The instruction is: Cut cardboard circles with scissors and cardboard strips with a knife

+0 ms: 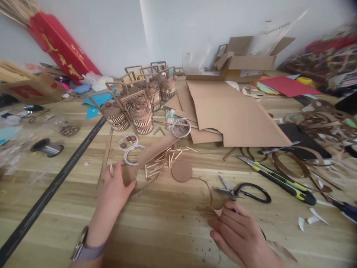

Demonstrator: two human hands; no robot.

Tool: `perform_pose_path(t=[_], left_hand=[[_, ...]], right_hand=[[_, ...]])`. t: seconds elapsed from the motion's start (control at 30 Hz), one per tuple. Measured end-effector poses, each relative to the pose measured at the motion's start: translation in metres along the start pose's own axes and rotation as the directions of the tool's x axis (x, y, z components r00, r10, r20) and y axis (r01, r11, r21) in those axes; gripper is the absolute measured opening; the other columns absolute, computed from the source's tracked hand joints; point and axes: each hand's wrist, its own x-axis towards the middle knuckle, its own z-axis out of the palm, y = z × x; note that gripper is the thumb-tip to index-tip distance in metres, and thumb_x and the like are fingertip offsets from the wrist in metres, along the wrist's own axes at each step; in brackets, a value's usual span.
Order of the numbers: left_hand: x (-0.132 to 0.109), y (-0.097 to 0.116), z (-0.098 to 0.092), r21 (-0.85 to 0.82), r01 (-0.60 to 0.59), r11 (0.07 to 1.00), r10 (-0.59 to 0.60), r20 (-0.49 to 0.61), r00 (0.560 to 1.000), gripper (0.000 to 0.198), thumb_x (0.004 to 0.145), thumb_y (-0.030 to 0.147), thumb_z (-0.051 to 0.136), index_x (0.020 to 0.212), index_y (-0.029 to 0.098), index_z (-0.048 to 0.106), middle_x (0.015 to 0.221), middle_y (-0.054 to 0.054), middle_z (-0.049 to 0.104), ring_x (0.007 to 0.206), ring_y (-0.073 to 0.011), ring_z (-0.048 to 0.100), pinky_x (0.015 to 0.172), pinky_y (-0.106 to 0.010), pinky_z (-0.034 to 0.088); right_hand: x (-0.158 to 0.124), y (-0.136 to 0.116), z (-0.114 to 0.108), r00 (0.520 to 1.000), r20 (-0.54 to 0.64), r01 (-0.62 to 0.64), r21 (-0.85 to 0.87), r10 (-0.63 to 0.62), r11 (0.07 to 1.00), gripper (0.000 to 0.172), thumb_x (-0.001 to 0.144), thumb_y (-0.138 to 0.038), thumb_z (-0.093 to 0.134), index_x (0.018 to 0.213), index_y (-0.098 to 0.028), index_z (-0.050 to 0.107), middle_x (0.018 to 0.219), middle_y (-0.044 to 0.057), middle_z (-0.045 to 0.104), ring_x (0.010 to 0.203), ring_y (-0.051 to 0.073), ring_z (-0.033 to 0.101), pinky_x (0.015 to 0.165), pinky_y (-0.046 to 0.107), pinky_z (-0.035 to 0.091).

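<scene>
Brown cardboard piece [129, 173], plain and round-edged, gripped in the left hand [115, 188], left of a flat disc [182, 171] on the tabletop [156, 227]. Right of the disc, the right hand [238, 230] curls over spread scissors [235, 192], its hold hidden. Far behind the disc, leftward, a red box [63, 48] bears gold characters, too blurred to read.

Our left fingers [118, 174] hold a brown cardboard piece [129, 174]; black-handled steel scissors [235, 192] show just beyond our right fingers [232, 219].

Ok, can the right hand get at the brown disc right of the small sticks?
Probably yes: the brown disc lies uncovered, and only a thin strip seems to lie between it and the right hand, though the scissors may be in its grip.
</scene>
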Motion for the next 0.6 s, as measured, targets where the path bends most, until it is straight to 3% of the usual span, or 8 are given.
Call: perform_pose_path(t=[0.17,0.43,0.53,0.6], left_hand=[[0.006,-0.004,0.002,-0.022,0.032,0.999,-0.032,-0.012,0.999,0.077,0.087,0.039,0.061,0.151,0.004,0.036,0.159,-0.037,0.025,0.140,-0.0489,0.044,0.104,-0.052,0.045],[0.012,-0.003,-0.004,-0.104,0.080,0.991,-0.079,0.007,0.997,0.070,0.081,0.033,0.070,0.142,0.005,0.048,0.143,-0.033,0.047,0.128,-0.0460,0.056,0.097,-0.048,0.050],[0.012,-0.005,-0.013,-0.216,0.072,0.974,-0.080,-0.027,0.996,0.081,0.076,0.033,0.075,0.145,0.004,0.043,0.130,-0.031,0.060,0.118,-0.0468,0.062,0.089,-0.048,0.052],[0.010,-0.006,-0.022,-0.283,0.038,0.958,-0.055,-0.051,0.997,0.078,0.076,0.029,0.074,0.145,0.007,0.043,0.116,-0.023,0.070,0.108,-0.0424,0.068,0.084,-0.044,0.053]], right_hand=[[0.015,-0.001,-0.011,0.998,0.004,0.058,-0.045,-0.058,0.997,0.028,0.101,-0.014,0.046,0.082,-0.020,0.065,0.061,0.000,0.069,0.051,0.015,0.059,0.069,0.037,0.050],[0.019,-0.010,-0.019,0.990,-0.134,0.041,0.032,-0.037,0.999,0.029,0.105,-0.015,0.041,0.087,-0.018,0.064,0.059,-0.001,0.065,0.053,0.015,0.055,0.067,0.034,0.048],[0.019,-0.008,-0.033,0.992,-0.129,-0.001,0.065,0.010,0.998,0.024,0.106,-0.019,0.044,0.095,-0.016,0.065,0.066,0.002,0.067,0.059,0.016,0.058,0.064,0.032,0.047],[0.018,-0.004,-0.043,0.992,-0.069,-0.103,0.077,0.108,0.992,0.025,0.106,-0.023,0.045,0.099,-0.015,0.067,0.069,0.002,0.068,0.063,0.017,0.060,0.061,0.031,0.047]])
